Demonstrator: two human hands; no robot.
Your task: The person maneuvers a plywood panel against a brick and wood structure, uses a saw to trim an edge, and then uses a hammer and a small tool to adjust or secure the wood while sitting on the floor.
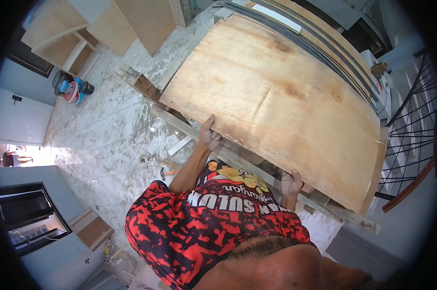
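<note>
A large plywood sheet (pixel 267 106) lies in front of me, pale with brown knots and a rough near edge. My left hand (pixel 211 135) grips that near edge toward its left end, thumb on top and fingers curled underneath. Farther right along the same edge, my right hand (pixel 291 182) holds the sheet too, its thumb against the edge and its other fingers partly hidden. Below the sheet runs a wooden support frame, with a long timber rail (pixel 344 212) showing along the near side.
Dark metal strips (pixel 320 53) lie along the sheet's far side. A hammer (pixel 167 173) rests on the dusty floor to the left. Black stair railings (pixel 411 130) rise at the right. Wooden panels (pixel 146 24) and a blue-and-red bucket (pixel 72 92) stand at the far left.
</note>
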